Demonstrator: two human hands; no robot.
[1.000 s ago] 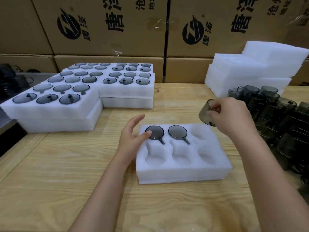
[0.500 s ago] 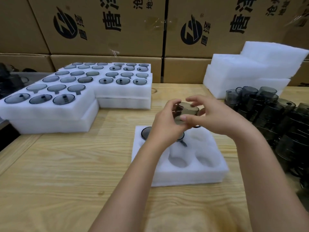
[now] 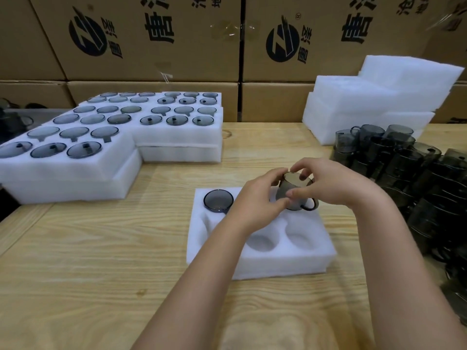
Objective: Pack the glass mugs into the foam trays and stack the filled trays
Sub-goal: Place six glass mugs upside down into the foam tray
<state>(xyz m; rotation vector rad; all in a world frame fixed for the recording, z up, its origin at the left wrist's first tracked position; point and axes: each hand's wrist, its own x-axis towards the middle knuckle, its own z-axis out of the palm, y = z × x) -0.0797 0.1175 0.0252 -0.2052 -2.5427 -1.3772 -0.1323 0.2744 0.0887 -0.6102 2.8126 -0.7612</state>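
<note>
A white foam tray [image 3: 262,261] with round pockets lies on the wooden table in front of me. One smoky glass mug [image 3: 218,200] sits upside down in its far left pocket. Both hands hold another smoky glass mug [image 3: 290,189] upside down over the tray's far right area, its handle pointing right. My left hand [image 3: 257,198] grips its left side with fingers curled round it. My right hand [image 3: 328,183] pinches its base and right side. The far middle pocket is hidden behind my left hand.
Stacked foam trays filled with mugs [image 3: 108,137] stand at the far left. A pile of blank foam trays [image 3: 374,102] sits far right. Loose dark mugs [image 3: 417,170] crowd the table's right side. Cardboard boxes [image 3: 151,39] wall off the back.
My right hand brought the mug from the right over the tray, my left hand rose from the tray to grip it, and both have now lowered it closer to the far right pocket.
</note>
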